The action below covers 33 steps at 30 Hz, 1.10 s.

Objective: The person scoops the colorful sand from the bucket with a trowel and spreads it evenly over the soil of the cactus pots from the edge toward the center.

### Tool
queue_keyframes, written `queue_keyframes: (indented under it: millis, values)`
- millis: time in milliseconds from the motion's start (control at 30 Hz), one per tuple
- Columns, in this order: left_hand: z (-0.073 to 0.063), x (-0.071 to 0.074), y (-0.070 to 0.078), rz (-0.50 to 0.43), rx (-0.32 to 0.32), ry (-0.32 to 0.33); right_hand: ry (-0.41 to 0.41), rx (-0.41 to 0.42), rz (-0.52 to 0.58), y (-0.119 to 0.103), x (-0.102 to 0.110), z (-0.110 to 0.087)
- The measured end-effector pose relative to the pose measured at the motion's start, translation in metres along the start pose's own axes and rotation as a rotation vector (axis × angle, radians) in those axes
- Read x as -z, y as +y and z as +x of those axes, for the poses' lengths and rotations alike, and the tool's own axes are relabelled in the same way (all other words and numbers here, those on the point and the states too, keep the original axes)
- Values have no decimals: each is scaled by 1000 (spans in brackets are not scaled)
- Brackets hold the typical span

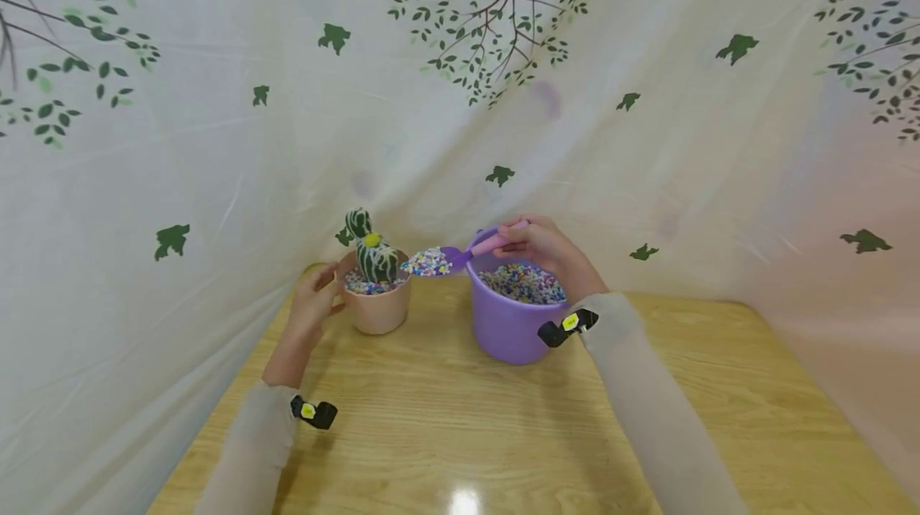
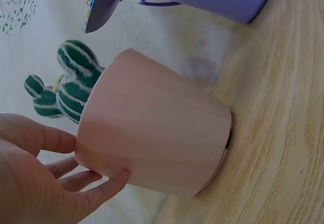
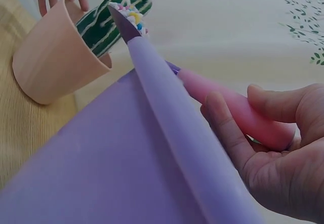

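Note:
My right hand (image 1: 539, 245) grips the pink handle of a small purple-bladed trowel (image 1: 451, 258), loaded with multicoloured beads. The trowel reaches from above a purple bucket (image 1: 510, 331) toward a pink flowerpot (image 1: 377, 314), its tip by the pot's rim. In the pot stands a green striped cactus (image 1: 377, 263) with a yellow flower, beads around its base. My left hand (image 1: 312, 299) touches the pot's left side and rim with extended fingers, as the left wrist view (image 2: 45, 178) shows. The right wrist view shows fingers around the pink handle (image 3: 233, 105), while the bucket hides part of the trowel.
More multicoloured beads (image 1: 521, 283) lie inside the bucket. Both containers stand near the back of a wooden table (image 1: 431, 419). A pale curtain (image 1: 237, 148) printed with leaves and branches hangs close behind and along the sides.

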<state>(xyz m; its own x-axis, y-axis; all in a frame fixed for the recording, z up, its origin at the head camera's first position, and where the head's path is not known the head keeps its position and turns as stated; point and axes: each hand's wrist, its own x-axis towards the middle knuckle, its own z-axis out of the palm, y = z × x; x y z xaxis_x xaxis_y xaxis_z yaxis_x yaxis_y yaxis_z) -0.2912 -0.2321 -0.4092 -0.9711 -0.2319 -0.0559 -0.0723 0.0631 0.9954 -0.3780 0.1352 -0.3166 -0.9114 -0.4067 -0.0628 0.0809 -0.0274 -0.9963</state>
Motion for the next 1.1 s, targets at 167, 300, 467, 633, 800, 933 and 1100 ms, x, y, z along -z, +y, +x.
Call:
queue_keyframes:
  millis: [167, 300, 467, 633, 800, 933, 1100]
  values:
    - [9, 7, -2, -7, -3, 9, -10, 0, -6, -2, -9, 6]
    - [15, 11, -3, -5, 4, 5, 3, -7, 2, -5, -16, 10]
    - [21, 14, -4, -11, 12, 13, 8, -17, -6, -8, -21, 15]
    - [25, 15, -6, -3, 23, 7, -1, -36, -51, -10, -24, 20]
    - [25, 17, -5, 9, 24, -24, -32, -46, -80, -11, -26, 25]
    - [26, 18, -5, 13, 22, -46, -57, -68, -87, -10, -28, 28]
    - [28, 19, -5, 16, 27, -64, -45, -88, -80, -11, -30, 30]
